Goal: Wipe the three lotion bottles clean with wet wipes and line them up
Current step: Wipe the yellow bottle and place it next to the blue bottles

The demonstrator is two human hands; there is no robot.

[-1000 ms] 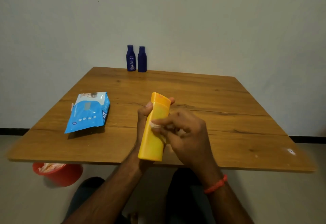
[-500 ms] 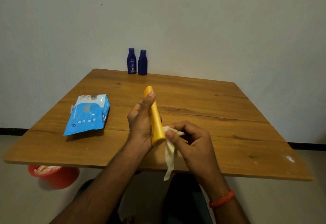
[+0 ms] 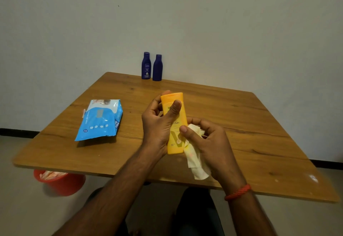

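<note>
The left hand (image 3: 157, 124) has turned the bottle (image 3: 175, 124) from edge-on to label-forward, thumb now across its front. The right hand (image 3: 207, 141) presses the wipe (image 3: 194, 159) against its lower side.

Dim, warm, even light — a soft shadow lies under the blue wipes pack (image 3: 101, 119), near right table (image 3: 259, 143) corner shows glare, wide-angle edges bend.

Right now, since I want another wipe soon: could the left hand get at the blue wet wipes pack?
Probably not yet: the left hand is gripping the yellow lotion bottle. The blue wet wipes pack lies unobstructed to its left.
</note>
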